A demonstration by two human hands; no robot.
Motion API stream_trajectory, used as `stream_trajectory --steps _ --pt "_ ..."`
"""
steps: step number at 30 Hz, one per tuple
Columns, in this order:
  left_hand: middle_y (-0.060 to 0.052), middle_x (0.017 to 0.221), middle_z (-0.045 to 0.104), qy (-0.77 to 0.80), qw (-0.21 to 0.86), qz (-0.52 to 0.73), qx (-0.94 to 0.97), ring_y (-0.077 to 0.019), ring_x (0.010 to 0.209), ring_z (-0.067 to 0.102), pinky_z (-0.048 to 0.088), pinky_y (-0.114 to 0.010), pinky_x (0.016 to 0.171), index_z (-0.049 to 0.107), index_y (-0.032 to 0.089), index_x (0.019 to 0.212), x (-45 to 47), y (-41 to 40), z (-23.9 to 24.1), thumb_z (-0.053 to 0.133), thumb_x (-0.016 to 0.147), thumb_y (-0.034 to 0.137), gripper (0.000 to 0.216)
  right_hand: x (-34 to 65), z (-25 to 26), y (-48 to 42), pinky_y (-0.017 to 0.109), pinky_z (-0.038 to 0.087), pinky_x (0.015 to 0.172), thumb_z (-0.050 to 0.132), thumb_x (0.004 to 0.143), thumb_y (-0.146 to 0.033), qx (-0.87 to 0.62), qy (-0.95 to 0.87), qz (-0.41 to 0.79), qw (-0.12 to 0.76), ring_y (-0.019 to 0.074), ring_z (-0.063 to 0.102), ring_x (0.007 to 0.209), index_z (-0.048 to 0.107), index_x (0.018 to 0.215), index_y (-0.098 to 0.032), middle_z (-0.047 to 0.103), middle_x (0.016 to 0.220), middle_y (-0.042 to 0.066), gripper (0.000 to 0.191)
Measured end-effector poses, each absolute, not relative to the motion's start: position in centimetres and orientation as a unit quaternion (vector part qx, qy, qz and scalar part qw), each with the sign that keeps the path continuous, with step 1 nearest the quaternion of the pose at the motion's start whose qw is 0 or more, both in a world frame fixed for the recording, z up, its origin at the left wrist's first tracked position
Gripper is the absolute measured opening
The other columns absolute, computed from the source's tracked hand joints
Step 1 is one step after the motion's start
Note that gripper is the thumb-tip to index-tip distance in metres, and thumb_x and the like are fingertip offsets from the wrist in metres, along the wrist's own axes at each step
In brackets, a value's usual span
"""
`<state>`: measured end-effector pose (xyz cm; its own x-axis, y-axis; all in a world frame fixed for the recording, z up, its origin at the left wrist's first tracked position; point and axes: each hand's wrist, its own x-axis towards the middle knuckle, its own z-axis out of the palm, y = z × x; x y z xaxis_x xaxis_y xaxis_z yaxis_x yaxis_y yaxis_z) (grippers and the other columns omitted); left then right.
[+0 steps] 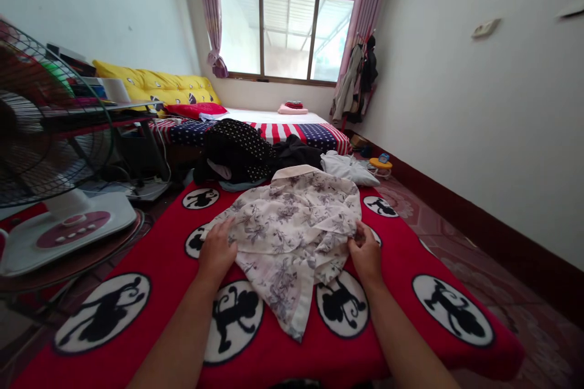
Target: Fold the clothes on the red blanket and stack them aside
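A white shirt (285, 225) with grey-purple flowers lies partly bunched on a red cover (296, 368), one pointed corner of it toward me. My left hand (219, 250) is at the shirt's left side, its fingers curled over the cloth and the thumb on the near side. At the right edge, my right hand (366, 254) pinches the fabric between thumb and fingers. The fingertips of both hands are partly hidden by the cloth.
Behind the shirt lie a black dotted garment (235, 149), dark clothes (296, 153) and a light grey garment (349, 168). A fan (68, 225) stands at left, beside a desk. A bed (255, 115) is under the window; a white wall (479, 103) rises at right.
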<state>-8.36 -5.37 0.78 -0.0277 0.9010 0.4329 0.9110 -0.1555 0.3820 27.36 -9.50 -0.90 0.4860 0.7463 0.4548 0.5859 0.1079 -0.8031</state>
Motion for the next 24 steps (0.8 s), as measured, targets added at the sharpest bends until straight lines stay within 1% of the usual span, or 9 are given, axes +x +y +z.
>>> stream_trajectory --steps 2,4,8,11,13,15,18,21,24 --pt "-0.013 0.119 0.065 -0.658 -0.009 -0.314 -0.685 -0.0301 0.106 0.062 0.049 -0.039 0.091 0.056 0.016 0.129 -8.3 -5.5 1.1 0.053 0.075 0.018 0.054 27.5 -0.7 -9.6 0.037 0.050 0.076 0.054 0.074 -0.032 -0.652 -0.491 0.083 0.572 0.0216 0.062 0.079 0.067 0.098 -0.014 0.068 0.095 0.011 0.033" --pt "-0.011 0.114 0.068 -0.659 -0.010 -0.342 -0.669 -0.0297 0.101 0.064 0.050 -0.039 0.087 0.063 0.017 0.120 -8.2 -5.8 1.7 0.052 0.078 0.023 0.044 27.4 0.1 -10.3 0.037 0.049 0.080 0.055 0.073 -0.033 -0.634 -0.465 0.055 0.615 0.0229 0.062 0.088 0.068 0.086 -0.016 0.068 0.095 0.011 0.025" --pt "-0.009 0.100 0.072 -0.614 -0.028 -0.449 -0.649 -0.0270 0.093 0.065 0.049 -0.036 0.087 0.072 0.017 0.095 -8.1 -6.5 2.7 0.053 0.079 0.032 0.029 27.1 2.7 -12.9 0.036 0.047 0.087 0.055 0.075 -0.028 -0.555 -0.371 0.033 0.744 0.0212 0.061 0.097 0.065 0.089 -0.017 0.068 0.100 0.008 0.020" --pt "-0.007 0.089 0.072 -0.573 -0.149 -0.520 -0.616 -0.0234 0.085 0.065 0.050 -0.031 0.080 0.070 0.016 0.088 -8.0 -7.5 3.4 0.059 0.076 0.041 0.030 27.9 4.6 -14.8 0.034 0.047 0.083 0.053 0.075 -0.023 -0.478 -0.303 0.057 0.822 0.0178 0.062 0.083 0.061 0.085 -0.019 0.066 0.081 0.001 0.013" --pt "-0.004 0.080 0.070 -0.552 -0.260 -0.543 -0.576 -0.0203 0.073 0.064 0.050 -0.027 0.066 0.067 0.015 0.088 -7.9 -8.4 4.0 0.064 0.072 0.046 0.035 29.0 5.4 -15.7 0.027 0.047 0.075 0.057 0.072 -0.021 -0.454 -0.259 0.059 0.850 0.0131 0.057 0.071 0.059 0.079 -0.019 0.059 0.070 -0.004 0.008" --pt "-0.002 0.073 0.067 -0.532 -0.358 -0.542 -0.543 -0.0165 0.062 0.060 0.046 -0.023 0.055 0.066 0.014 0.086 -7.8 -9.4 4.7 0.069 0.066 0.048 0.040 30.3 5.7 -16.5 0.021 0.044 0.067 0.062 0.068 -0.021 -0.457 -0.230 0.060 0.857 0.0096 0.052 0.065 0.060 0.075 -0.019 0.054 0.067 -0.006 0.007" --pt "0.001 0.065 0.064 -0.512 -0.444 -0.517 -0.522 -0.0123 0.054 0.054 0.039 -0.019 0.047 0.066 0.014 0.082 -8.2 -10.8 5.9 0.075 0.059 0.046 0.040 31.7 5.8 -17.9 0.019 0.043 0.058 0.066 0.066 -0.028 -0.524 -0.258 0.130 0.802 0.0096 0.051 0.061 0.062 0.074 -0.021 0.056 0.066 -0.006 0.011" --pt "0.001 0.062 0.063 -0.516 -0.483 -0.504 -0.497 -0.0121 0.051 0.054 0.039 -0.019 0.045 0.066 0.015 0.079 -9.8 -11.6 7.0 0.079 0.054 0.043 0.039 32.2 6.1 -19.3 0.024 0.046 0.054 0.071 0.062 -0.036 -0.611 -0.335 0.254 0.671 0.0148 0.057 0.059 0.066 0.075 -0.021 0.063 0.066 -0.002 0.021" --pt "0.001 0.066 0.065 -0.530 -0.482 -0.535 -0.448 -0.0121 0.051 0.056 0.042 -0.019 0.045 0.065 0.018 0.080 -12.3 -11.5 7.5 0.081 0.052 0.041 0.040 31.6 6.6 -20.4 0.027 0.047 0.054 0.075 0.060 -0.043 -0.645 -0.417 0.346 0.539 0.0185 0.060 0.060 0.070 0.075 -0.018 0.066 0.067 0.002 0.030"
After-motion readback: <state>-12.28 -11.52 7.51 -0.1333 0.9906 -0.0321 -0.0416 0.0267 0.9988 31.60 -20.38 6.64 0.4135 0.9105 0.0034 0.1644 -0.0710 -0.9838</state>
